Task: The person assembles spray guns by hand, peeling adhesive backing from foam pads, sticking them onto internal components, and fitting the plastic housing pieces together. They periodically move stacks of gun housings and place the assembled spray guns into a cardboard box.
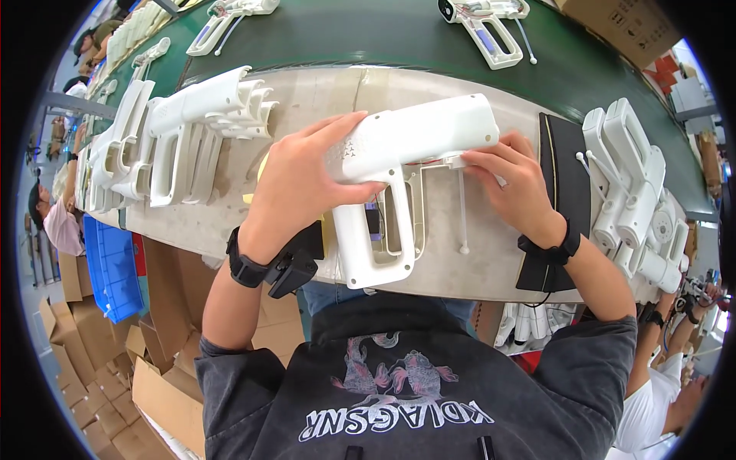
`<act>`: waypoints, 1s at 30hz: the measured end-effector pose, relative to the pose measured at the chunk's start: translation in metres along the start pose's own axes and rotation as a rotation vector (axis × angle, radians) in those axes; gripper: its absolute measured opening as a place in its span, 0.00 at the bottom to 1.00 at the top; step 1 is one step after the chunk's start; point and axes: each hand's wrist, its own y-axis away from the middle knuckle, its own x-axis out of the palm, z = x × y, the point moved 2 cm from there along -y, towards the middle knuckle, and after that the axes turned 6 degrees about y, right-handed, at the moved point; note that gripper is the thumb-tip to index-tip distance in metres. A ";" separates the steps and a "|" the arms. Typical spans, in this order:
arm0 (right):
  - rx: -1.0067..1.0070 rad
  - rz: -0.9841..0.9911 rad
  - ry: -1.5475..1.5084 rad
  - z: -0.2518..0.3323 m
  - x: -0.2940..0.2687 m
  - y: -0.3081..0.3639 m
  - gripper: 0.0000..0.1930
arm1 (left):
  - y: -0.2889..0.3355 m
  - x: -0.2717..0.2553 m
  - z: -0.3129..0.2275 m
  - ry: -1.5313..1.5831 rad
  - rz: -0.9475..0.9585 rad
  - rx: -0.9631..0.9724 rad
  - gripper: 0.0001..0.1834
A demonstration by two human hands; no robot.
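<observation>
Both hands work a white gun-shaped plastic housing (399,165) on the pale workbench (475,268) — the left hand (303,184) clamped over its rear end, the right hand (510,180) pinching at the front underside, where a thin white tube (463,211) hangs down. Judged mid-assembly, the fitting calls for a steady hold. More housings (192,130) lie stacked far left.

Pale worn workbench (452,268) carried work under both hands. White gun-shaped housing (399,165) lay between left hand (303,184) and right hand (517,184), handle toward the person. Stack of white housings (184,138) lay well left of left hand. Black mat (566,172) just right of right hand; more white housings (636,199) beyond it. Green conveyor belt (368,34) ran beyond hands, bearing white assembled units (487,23).
</observation>
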 end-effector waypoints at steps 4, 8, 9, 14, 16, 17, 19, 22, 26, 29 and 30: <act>-0.141 -0.068 0.246 0.007 -0.002 0.003 0.16 | -0.003 0.002 -0.001 0.013 0.009 -0.004 0.39; -0.186 0.046 0.263 0.011 0.000 0.007 0.21 | -0.007 0.004 0.000 0.017 -0.009 -0.073 0.40; -0.229 0.051 0.310 0.014 -0.001 0.007 0.21 | -0.007 0.004 -0.001 0.017 -0.008 -0.074 0.40; -0.129 0.317 0.439 0.045 -0.004 0.015 0.33 | -0.010 0.007 -0.004 -0.029 0.010 0.002 0.39; 0.001 0.518 0.395 0.046 0.001 0.025 0.44 | -0.014 0.011 -0.009 -0.035 0.022 0.023 0.39; 0.010 0.517 0.401 0.047 0.000 0.026 0.44 | -0.016 0.013 -0.011 -0.044 0.031 0.038 0.39; 0.029 0.538 0.378 0.051 0.000 0.026 0.43 | -0.017 0.017 -0.014 -0.077 0.046 0.041 0.38; 0.026 0.514 0.348 0.050 0.000 0.027 0.43 | -0.022 0.023 -0.014 -0.109 0.081 0.041 0.38; 0.035 0.520 0.319 0.047 -0.001 0.027 0.43 | -0.025 0.025 -0.010 -0.094 0.101 0.053 0.38; 0.037 0.502 0.307 0.045 -0.002 0.028 0.42 | -0.029 0.023 -0.012 -0.023 0.091 0.026 0.38; 0.036 0.484 0.311 0.045 -0.002 0.027 0.42 | -0.030 0.021 -0.012 -0.024 0.095 0.028 0.38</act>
